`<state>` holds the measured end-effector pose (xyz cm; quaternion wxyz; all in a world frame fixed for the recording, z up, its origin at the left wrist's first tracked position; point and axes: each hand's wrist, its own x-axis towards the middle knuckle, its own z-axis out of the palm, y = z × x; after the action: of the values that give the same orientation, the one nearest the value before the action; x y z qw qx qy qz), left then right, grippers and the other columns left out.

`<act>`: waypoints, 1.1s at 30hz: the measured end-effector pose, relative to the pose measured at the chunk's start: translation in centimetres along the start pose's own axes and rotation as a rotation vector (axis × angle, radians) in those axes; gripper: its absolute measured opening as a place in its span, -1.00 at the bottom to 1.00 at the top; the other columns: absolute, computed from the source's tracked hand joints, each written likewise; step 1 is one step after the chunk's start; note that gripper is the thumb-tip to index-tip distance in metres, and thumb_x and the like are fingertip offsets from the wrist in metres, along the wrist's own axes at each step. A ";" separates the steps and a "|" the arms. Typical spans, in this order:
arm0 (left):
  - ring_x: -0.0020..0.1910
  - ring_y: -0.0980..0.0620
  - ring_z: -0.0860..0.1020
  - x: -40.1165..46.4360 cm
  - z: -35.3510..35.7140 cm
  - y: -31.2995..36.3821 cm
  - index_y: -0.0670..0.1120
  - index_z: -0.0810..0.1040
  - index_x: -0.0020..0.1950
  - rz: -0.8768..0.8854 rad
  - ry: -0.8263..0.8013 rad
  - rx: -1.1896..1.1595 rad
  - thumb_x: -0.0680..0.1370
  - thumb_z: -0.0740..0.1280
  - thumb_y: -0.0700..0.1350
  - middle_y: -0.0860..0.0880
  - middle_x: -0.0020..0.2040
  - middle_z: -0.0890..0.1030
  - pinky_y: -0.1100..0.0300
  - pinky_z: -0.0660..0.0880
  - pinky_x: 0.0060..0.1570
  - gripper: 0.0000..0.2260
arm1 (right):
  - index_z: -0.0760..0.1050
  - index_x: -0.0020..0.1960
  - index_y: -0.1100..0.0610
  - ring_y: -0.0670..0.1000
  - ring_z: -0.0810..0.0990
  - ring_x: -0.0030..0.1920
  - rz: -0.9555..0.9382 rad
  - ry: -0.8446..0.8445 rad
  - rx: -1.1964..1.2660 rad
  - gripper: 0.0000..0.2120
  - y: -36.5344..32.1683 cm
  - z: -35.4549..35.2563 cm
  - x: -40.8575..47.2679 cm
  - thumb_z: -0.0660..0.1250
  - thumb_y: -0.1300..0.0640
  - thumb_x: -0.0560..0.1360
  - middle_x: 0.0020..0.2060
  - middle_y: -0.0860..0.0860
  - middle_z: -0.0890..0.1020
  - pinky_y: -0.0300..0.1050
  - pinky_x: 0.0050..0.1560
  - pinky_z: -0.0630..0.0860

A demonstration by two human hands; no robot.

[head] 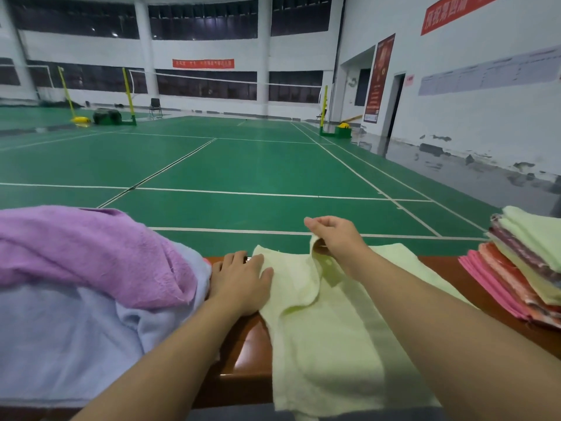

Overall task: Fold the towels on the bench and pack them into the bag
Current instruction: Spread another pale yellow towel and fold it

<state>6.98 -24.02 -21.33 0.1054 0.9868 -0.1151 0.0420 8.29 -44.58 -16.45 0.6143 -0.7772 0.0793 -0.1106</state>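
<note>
Head view: right hand (335,238) is pinching and lifting the pale yellow towel (331,329); left hand (241,281), fingers spread, is pressing its edge onto the bench (246,357).

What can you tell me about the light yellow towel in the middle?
The yellow towel is pale and fluffy like terry cloth, with a woven band across it. It lies spread on the brown bench, its near edge hanging over the front. The left hand presses flat on its left edge. The right hand pinches its far edge and lifts it, making a raised fold.
</note>
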 end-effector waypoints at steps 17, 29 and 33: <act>0.28 -0.17 0.42 1.0 0.8 -0.7 -0.06 0.48 0.33 -0.067 0.139 -0.067 0.52 0.18 -0.16 -0.10 0.33 0.48 0.02 0.36 0.26 -0.63 | 0.46 0.28 0.19 0.11 0.69 -0.05 0.063 -0.225 0.153 -0.61 1.0 7.3 2.1 0.14 -0.11 0.70 0.02 0.14 0.71 -0.06 0.00 0.60; 0.02 -0.12 0.59 -1.3 -0.5 -0.1 -0.05 0.62 0.05 -0.006 0.383 -0.419 0.60 0.25 -0.08 -0.05 0.02 0.66 0.03 0.51 0.06 -0.84 | 0.66 -0.04 0.11 -0.12 0.64 -0.16 -0.192 -0.175 -0.235 -0.73 1.3 1.4 -6.0 0.32 -0.06 0.62 -0.15 -0.06 0.73 -0.18 -0.07 0.52; -0.15 0.02 0.62 -3.4 -1.4 0.4 0.00 0.65 -0.06 0.160 0.241 -0.442 0.58 0.34 0.04 0.06 -0.18 0.69 0.12 0.52 -0.10 -0.84 | 0.67 -0.15 0.07 -0.12 0.53 -0.28 -0.264 -0.324 -0.330 -0.74 1.7 0.2 -9.8 0.45 -0.12 0.52 -0.22 0.08 0.69 -0.13 -0.16 0.47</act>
<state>3.47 -23.30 -20.21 0.3277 0.9156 -0.1857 0.1411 -1.06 -42.29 -18.86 0.4644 -0.8780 -0.1051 -0.0497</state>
